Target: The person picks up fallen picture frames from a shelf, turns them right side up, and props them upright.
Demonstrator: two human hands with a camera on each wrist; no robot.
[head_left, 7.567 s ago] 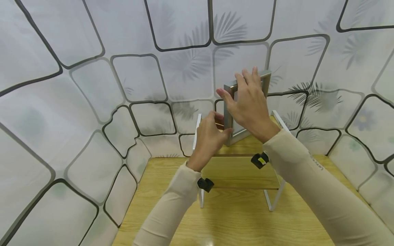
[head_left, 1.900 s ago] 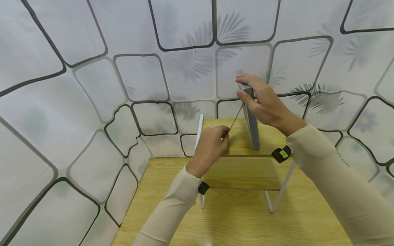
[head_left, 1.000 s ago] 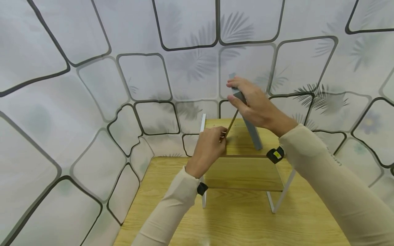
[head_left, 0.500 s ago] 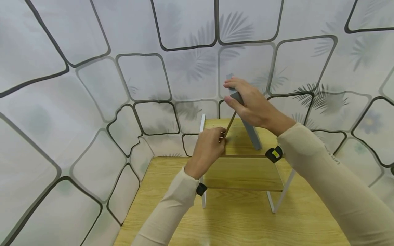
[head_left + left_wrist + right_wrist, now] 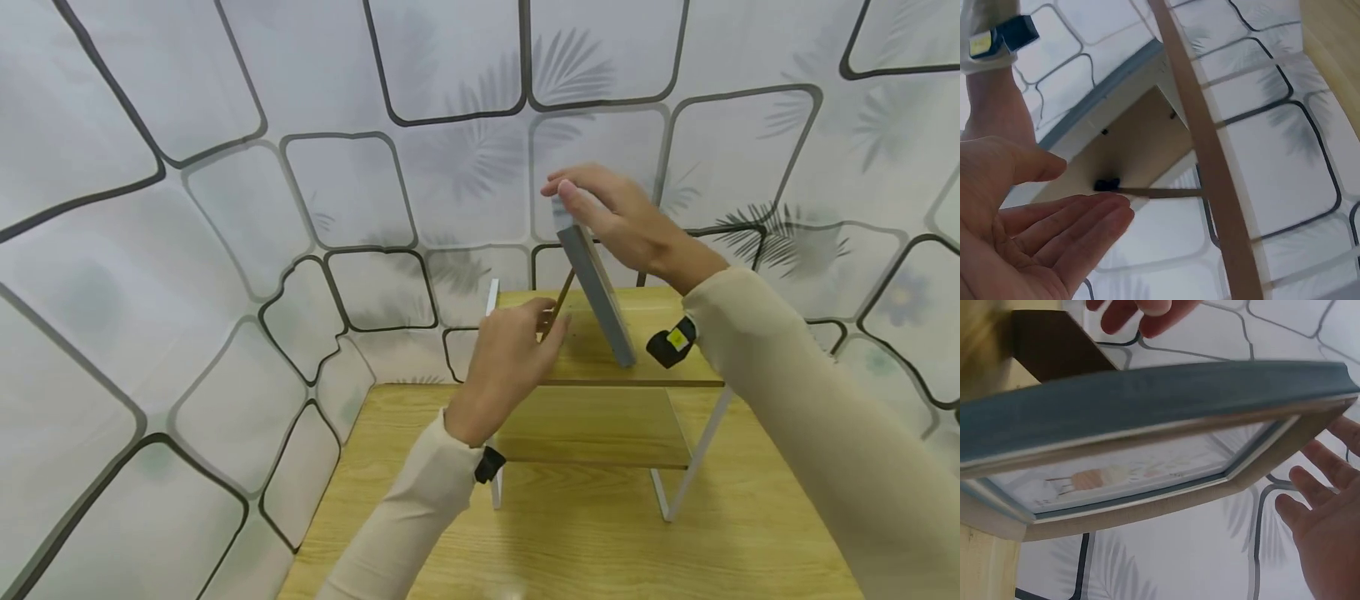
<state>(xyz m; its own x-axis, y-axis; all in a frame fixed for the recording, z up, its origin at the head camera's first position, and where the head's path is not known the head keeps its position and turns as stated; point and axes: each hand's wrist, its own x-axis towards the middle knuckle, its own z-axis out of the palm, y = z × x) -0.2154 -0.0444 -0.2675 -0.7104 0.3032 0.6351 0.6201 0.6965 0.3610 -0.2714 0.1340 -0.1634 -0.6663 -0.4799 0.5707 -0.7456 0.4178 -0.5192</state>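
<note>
A grey picture frame [image 5: 597, 296] leans back on the top shelf of a small rack [image 5: 517, 298]. Behind it the brown support leg [image 5: 560, 297] is swung out. My left hand [image 5: 510, 358] is beside that leg, its fingers straight and apart from it in the left wrist view. There the frame's backing [image 5: 1141, 134] shows, with a thin band [image 5: 1160, 193] running off it. My right hand [image 5: 622, 217] is held just over the frame's upper end, fingers extended; the right wrist view shows its fingers near the frame's end, with contact unclear. A drawing [image 5: 1104, 478] shows behind the glass.
The rack has white legs [image 5: 701, 454] and a lower shelf [image 5: 592, 425]. It stands on a wood-grain table [image 5: 405, 492]. Patterned fabric walls [image 5: 345, 192] close in the back and sides.
The frame was turned about and its leg swung out. In the last half second my right hand has lifted off the frame's upper edge, and my left fingers have loosened from the leg.
</note>
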